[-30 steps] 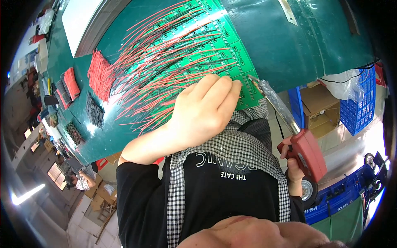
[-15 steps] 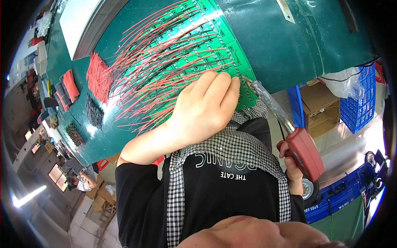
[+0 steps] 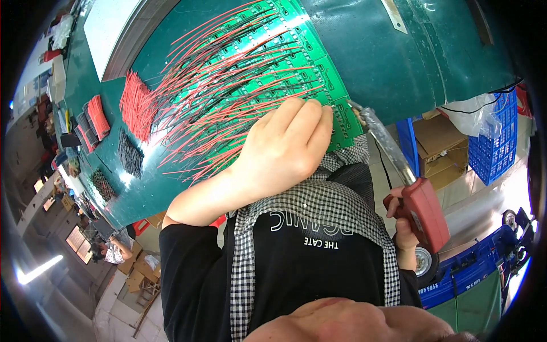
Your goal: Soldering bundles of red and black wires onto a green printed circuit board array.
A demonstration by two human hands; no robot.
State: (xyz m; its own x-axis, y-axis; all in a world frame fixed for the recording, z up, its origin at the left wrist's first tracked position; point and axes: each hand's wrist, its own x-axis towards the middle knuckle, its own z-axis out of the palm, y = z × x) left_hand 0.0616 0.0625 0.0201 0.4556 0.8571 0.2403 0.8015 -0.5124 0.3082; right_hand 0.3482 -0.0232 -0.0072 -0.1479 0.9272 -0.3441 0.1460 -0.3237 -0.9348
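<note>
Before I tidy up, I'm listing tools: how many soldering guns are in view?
1 soldering gun: red-handled, held in the right hand, its tip at the right edge of the green circuit board panel. Others could be hidden.

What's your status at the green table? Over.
Left hand over green circuit board, grip hidden. Right hand gripping red soldering gun, tip at board's right edge. Red and black wires fanned across board's left side.

Bright glare on green circuit boards (image 3: 320,64) and tabletop (image 3: 393,68), glowing tube (image 3: 40,269) lower left, dark fisheye-bent edges.
</note>
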